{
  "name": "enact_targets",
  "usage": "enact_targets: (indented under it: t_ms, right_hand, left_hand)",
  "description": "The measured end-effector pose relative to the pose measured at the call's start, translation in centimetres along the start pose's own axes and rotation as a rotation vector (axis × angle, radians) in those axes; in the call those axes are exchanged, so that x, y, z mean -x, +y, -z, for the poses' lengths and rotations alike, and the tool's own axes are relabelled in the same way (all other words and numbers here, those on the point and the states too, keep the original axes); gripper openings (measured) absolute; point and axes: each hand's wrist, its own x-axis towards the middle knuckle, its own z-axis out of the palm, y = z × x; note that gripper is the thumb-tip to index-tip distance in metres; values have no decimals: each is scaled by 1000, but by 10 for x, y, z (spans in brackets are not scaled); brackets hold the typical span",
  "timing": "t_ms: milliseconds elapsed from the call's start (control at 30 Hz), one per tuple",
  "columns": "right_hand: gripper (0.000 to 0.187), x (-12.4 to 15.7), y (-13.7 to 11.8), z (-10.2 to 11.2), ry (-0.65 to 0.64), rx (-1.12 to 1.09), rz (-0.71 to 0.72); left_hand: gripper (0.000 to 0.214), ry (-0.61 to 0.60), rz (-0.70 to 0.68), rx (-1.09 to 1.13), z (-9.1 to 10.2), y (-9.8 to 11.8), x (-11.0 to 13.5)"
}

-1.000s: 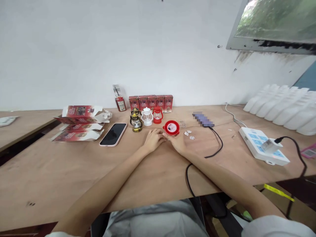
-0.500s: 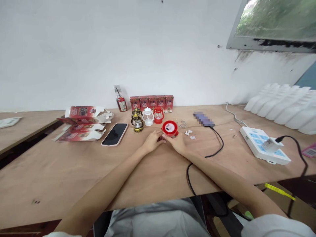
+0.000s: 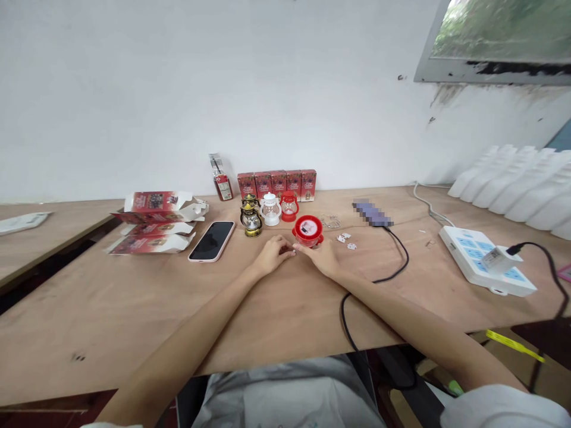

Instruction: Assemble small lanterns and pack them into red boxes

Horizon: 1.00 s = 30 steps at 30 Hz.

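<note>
I see a plain white wall [image 3: 178, 89] behind the pale wooden tabletop [image 3: 134, 309]. A grey-framed window [image 3: 504, 30] at upper right shows greenery. A second wooden table [image 3: 49, 232] stands past the tabletop's left edge. The light is soft and even.

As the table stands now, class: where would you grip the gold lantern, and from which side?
The gold lantern stands upright with a loop handle on top; the white lantern sits close beside it. Best pinch the handle from above, probably.
</note>
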Motion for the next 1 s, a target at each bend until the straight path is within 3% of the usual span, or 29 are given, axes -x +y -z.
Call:
enact_targets:
  t_ms: [100, 300, 500, 700, 900, 1000]
  right_hand:
    - [54, 1, -3, 1, 22, 19, 9]
    - [39, 1, -3, 2, -13, 13, 9]
    - [50, 0, 5, -1, -64, -14, 73]
    - [56, 1, 5, -1, 23, 170, 154]
    - [38, 6, -6, 2, -86, 162, 215]
    - [47, 8, -7, 1, -82, 140, 158]
  left_hand:
    - [11, -1, 5, -15, 0, 3, -1]
    - [6, 1, 83, -26, -5, 6, -3]
    - [9, -70, 147, -61, -6, 8, -3]
    - [8, -107, 192, -88, -5, 15, 2]
    - [4, -10, 205, -53, -11, 21, 4]
    - [8, 99, 198, 9, -10, 19, 1]
